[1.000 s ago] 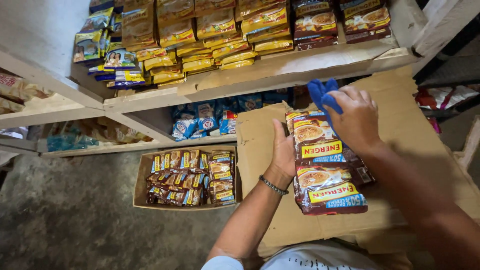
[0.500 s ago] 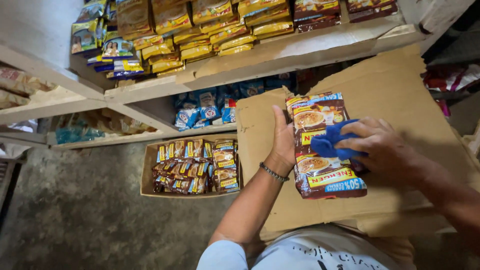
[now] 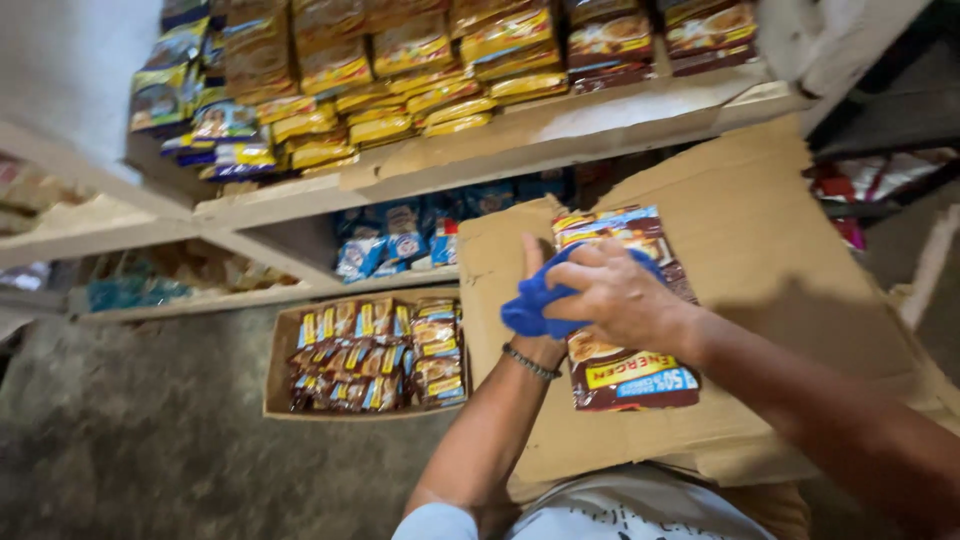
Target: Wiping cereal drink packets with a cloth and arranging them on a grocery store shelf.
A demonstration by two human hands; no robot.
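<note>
Wiping was the step in hand: my right hand (image 3: 620, 295) gripped a blue cloth (image 3: 535, 305) on the brown packet (image 3: 625, 340) (flat on cardboard (image 3: 760, 260)) that my left hand (image 3: 540, 290) held at its left edge.

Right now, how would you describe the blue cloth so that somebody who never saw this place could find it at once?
Find the big cardboard sheet lying below the wooden shelf. On it lies a brown packet, with both hands over its upper part. The cloth is bunched under the right hand, against the left hand; it is soft, plain blue and unprinted, unlike the glossy packets around.
</note>
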